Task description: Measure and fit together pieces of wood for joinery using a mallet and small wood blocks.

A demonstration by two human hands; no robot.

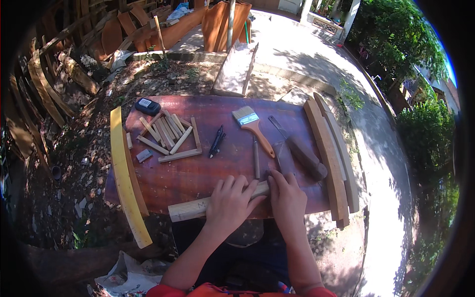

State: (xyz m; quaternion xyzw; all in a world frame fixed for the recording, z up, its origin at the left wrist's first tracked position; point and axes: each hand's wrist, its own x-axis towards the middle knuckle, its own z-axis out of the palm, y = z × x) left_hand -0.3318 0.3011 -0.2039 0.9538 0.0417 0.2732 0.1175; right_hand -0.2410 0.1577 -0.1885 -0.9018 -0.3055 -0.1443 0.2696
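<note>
Across the near edge of the table lies a pale wooden block [188,210] with a pencilled mark. My left hand [230,202] is wrapped over its middle, thumb toward the right end. Closed at that right end, my right hand [288,200] pinches something small and dark; the fingers hide what it is. Just beyond the hands are a thin dark rod [256,159] and a dark wooden tool [307,157] with a rounded end. A wide paintbrush [257,131] with an orange-brown handle lies farther back. Left of it rests a black pen-like tool [217,142].
The reddish-brown table [173,183] carries pale wooden sticks [168,131], a small grey block [144,156] and a black device [147,106]. A yellow strip [126,173] lines its left edge, wooden beams [329,163] its right. Planks [54,84] lean at far left.
</note>
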